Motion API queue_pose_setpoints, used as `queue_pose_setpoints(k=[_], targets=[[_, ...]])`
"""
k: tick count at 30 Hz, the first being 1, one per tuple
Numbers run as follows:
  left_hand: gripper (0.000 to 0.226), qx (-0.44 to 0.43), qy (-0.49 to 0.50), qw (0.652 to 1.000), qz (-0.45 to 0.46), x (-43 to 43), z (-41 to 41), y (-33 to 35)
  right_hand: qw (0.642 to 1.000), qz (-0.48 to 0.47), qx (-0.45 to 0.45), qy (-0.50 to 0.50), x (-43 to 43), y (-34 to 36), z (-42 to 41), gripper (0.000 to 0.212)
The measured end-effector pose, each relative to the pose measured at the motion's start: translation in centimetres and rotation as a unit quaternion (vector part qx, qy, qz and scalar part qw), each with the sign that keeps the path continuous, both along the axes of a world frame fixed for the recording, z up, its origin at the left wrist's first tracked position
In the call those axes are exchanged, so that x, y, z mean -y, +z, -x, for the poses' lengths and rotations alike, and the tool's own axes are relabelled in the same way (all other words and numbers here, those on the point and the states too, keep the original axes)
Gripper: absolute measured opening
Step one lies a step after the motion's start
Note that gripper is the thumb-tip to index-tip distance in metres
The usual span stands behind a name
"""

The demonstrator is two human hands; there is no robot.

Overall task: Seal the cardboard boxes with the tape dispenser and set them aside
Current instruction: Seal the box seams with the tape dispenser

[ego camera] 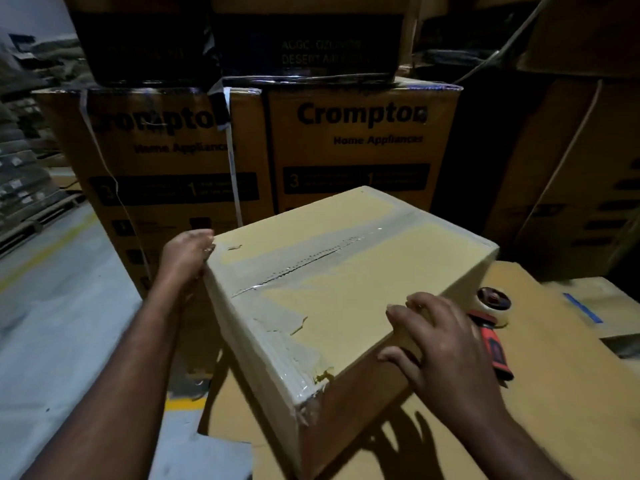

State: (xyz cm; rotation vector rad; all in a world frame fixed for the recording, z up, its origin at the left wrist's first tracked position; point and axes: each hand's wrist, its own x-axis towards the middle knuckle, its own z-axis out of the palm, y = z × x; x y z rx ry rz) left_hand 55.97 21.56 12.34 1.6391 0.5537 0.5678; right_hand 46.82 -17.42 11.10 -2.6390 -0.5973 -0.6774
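One taped cardboard box (346, 289) sits tilted between two hands. The left hand (187, 258) curls its fingers (204, 242) round the far-left corner. The right hand (446, 344) grips the near-right top edge, fingers (405, 313) on top, thumb down the side. Just behind the right fingers, one red tape dispenser (491, 327) lies on a flat cardboard sheet (554, 393). Beyond the left fingers, two printed cartons (360, 147) stand close, with two dark cartons (304, 46) stacked on them. Open floor (69, 323) lies left of the left fingers.
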Motion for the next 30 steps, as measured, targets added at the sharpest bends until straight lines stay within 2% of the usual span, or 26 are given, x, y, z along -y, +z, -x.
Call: queue_pose_setpoints(k=[2, 4, 6, 7, 8, 9, 11, 12, 14, 16, 17, 20, 22, 24, 30], targets=[[0.025, 0.016, 0.014, 0.999, 0.039, 0.2, 2.2, -0.4, 0.994, -0.096, -0.026, -0.039, 0.7, -1.8, 1.2, 0.059], [0.027, 0.015, 0.028, 0.996, 0.085, 0.8, 4.3, -0.6, 0.967, -0.238, -0.078, -0.052, 1.0, -3.0, 3.2, 0.048], [0.026, -0.016, 0.014, 0.993, 0.116, 1.8, 6.1, -0.7, 0.912, -0.379, -0.157, -0.024, 1.1, -3.5, 5.7, 0.033], [0.028, -0.028, 0.001, 0.991, 0.129, 2.5, 7.2, -0.9, 0.88, -0.428, -0.207, -0.004, 1.2, -3.7, 7.3, 0.035], [0.032, -0.031, -0.011, 0.989, 0.142, 3.0, 7.7, -1.1, 0.86, -0.448, -0.244, 0.023, 1.1, -3.8, 8.2, 0.05], [0.034, -0.023, -0.015, 0.989, 0.147, 3.6, 8.3, -1.4, 0.849, -0.445, -0.278, 0.057, 1.1, -4.0, 9.3, 0.072], [0.031, 0.003, -0.002, 0.989, 0.15, 5.1, 9.5, -1.2, 0.852, -0.386, -0.337, 0.109, 0.9, -3.9, 11.0, 0.113], [0.031, 0.01, 0.006, 0.989, 0.148, 5.8, 10.0, -1.0, 0.861, -0.351, -0.349, 0.117, 0.7, -3.9, 11.4, 0.124], [0.038, 0.028, 0.009, 0.989, 0.146, 7.1, 11.1, -0.8, 0.871, -0.326, -0.353, 0.105, 0.5, -3.1, 11.5, 0.133], [0.041, 0.05, 0.004, 0.988, 0.144, 7.9, 12.1, -0.8, 0.87, -0.355, -0.332, 0.085, 0.9, -1.9, 11.0, 0.13], [0.042, 0.06, 0.001, 0.988, 0.143, 8.4, 12.6, -0.6, 0.873, -0.368, -0.31, 0.082, 1.4, -1.4, 10.8, 0.122], [0.043, 0.088, 0.017, 0.987, 0.137, 9.1, 13.9, -0.2, 0.893, -0.368, -0.243, 0.09, 3.2, -0.6, 10.0, 0.077], [0.037, 0.114, 0.041, 0.982, 0.142, 9.3, 14.4, 0.2, 0.9, -0.361, -0.224, 0.098, 4.0, -0.3, 9.5, 0.062], [0.031, 0.133, 0.05, 0.98, 0.14, 9.8, 15.3, 1.4, 0.904, -0.353, -0.216, 0.106, 4.5, -0.1, 9.6, 0.055], [0.013, 0.198, 0.064, 0.972, 0.111, 12.7, 17.4, 5.3, 0.901, -0.371, -0.185, 0.128, 6.3, 0.9, 10.4, 0.057]])
